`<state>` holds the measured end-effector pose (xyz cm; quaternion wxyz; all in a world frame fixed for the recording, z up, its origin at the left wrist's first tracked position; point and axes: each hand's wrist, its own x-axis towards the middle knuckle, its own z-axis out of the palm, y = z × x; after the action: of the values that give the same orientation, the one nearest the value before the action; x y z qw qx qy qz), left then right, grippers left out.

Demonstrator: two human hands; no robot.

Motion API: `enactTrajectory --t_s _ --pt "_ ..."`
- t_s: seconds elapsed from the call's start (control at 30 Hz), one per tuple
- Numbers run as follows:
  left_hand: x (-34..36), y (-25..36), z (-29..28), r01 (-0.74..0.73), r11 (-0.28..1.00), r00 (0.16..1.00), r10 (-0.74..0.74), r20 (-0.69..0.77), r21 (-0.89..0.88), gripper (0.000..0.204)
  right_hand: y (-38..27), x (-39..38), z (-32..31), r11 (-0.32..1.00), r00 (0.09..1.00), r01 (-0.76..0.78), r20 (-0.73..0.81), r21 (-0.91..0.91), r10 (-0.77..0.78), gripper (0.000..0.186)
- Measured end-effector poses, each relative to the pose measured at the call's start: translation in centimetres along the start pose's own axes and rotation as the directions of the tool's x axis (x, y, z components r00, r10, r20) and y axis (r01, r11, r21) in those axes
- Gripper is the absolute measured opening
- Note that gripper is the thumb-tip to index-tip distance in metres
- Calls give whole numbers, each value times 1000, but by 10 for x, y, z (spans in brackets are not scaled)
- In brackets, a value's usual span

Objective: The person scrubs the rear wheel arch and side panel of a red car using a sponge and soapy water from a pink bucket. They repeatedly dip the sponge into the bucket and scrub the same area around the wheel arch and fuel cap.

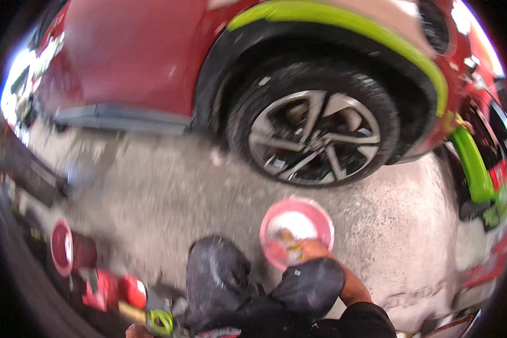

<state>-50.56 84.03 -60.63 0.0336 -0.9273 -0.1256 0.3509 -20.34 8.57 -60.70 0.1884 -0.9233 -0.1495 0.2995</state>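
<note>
My right hand point(314, 249) reaches down into a pink basin point(328, 225) on the floor in front of my knees. Its fingers look curled at a blurred yellowish-brown thing point(292, 248) whose kind I cannot make out. Whitish, foamy-looking contents point(296, 222) show in the basin. At the lower edge, only a bit of my left hand point(138, 331) shows, its fingers hidden. Nearest to it lie a bright green tape roll point(160, 321) and a light, wooden-looking stick point(131, 311).
Ahead stands a red car point(135, 53) with its wheel point(315, 138) just beyond the basin. Green masking tape point(321, 12) lines the wheel arch. To the left are a maroon bucket point(84, 250) and red containers point(100, 289). A green object point(472, 163) stands at the right.
</note>
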Motion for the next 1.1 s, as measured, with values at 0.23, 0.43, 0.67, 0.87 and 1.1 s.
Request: enactTrajectory --t_s 0.23,0.43,0.67,0.87,1.1 --pt "172 271 -382 -761 413 569 56 -820 -500 44 46 43 1 956 891 16 -438 293 120 57" --pt "159 585 -378 -708 -44 389 809 -441 -705 16 12 -23 -87 276 937 301 -336 913 91 71" --pt "168 702 -243 -929 363 370 910 -187 -74 46 54 -29 -54 299 837 166 -294 940 462 47" --pt "266 732 -107 -868 -13 74 985 156 497 45 47 13 -30 976 855 -85 -488 201 175 33" --pt "261 696 -105 -942 196 281 906 318 274 43 83 62 39 986 987 -159 26 49 158 27"
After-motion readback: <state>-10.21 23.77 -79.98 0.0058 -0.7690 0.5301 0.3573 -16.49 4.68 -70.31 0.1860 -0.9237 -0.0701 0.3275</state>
